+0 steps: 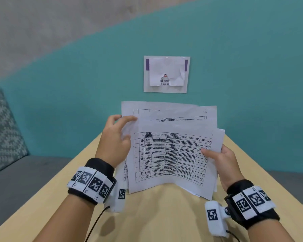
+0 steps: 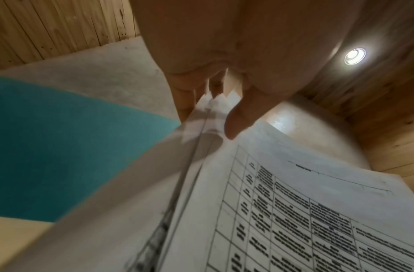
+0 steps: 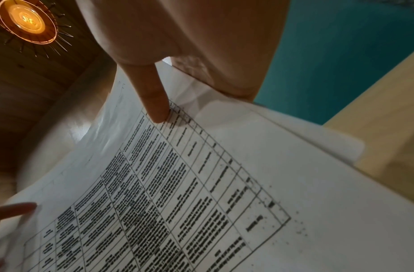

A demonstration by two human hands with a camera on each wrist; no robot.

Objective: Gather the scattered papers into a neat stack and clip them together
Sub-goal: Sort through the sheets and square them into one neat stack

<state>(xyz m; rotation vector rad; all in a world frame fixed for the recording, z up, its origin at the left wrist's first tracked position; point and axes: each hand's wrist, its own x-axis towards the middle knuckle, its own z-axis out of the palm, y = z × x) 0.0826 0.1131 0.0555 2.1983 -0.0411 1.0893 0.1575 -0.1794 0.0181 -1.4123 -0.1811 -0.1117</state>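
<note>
— What are the fingers doing right now?

— The right hand [image 1: 225,160] is pinching the right edge of the papers [image 1: 171,154]: its thumb [image 3: 155,103] is pressing on the printed table of the front sheet, and the other fingers are curling behind the bundle. The left hand [image 1: 115,138] is gripping the left edge, thumb [image 2: 238,119] lying on the front and fingers wrapping round the back near the top corner.

— And the papers themselves?

— They are standing nearly upright between the two hands, lower edges touching the light wooden table [image 1: 156,215]. The sheets are fanning out unevenly, some rising higher at the back, corners sticking out at the right and bottom. The front sheet is bowing slightly towards the camera.

— Anything around them?

— A teal wall [image 1: 77,84] is facing the person, with a white notice [image 1: 166,74] taped to it, a crumpled sheet covering most of its print. A grey seat with a patterned cushion [image 1: 3,126] is sitting at the left. Both wrists are wearing black bands [image 1: 93,180] with white marker tags.
</note>
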